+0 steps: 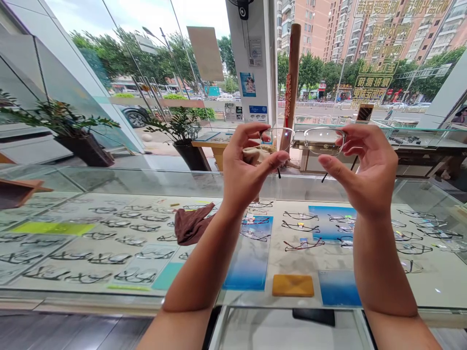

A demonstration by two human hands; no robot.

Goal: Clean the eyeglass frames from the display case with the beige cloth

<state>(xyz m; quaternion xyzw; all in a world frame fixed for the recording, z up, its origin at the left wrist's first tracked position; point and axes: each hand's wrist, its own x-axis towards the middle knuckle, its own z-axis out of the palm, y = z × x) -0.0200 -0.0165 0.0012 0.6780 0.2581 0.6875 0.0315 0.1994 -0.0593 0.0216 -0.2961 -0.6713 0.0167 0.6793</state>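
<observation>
A pair of thin metal-rimmed eyeglasses (305, 133) is held up in front of me, above the glass display counter. My left hand (248, 158) grips its left side between fingers and thumb, and a light beige cloth (255, 154) shows in that palm. At the other side my right hand (368, 165) pinches the frame near the hinge. The tips of the temples point down behind the lenses. Below, a dark brown cloth (192, 223) lies crumpled on the counter, beside my left forearm.
The glass counter (146, 182) holds several rows of eyeglass frames. A mustard-yellow case (293, 285) sits near its front edge, and a dark flat object (314, 317) lies closer to me. Potted plants (191, 150) and a wooden post (291, 82) stand beyond, before large windows.
</observation>
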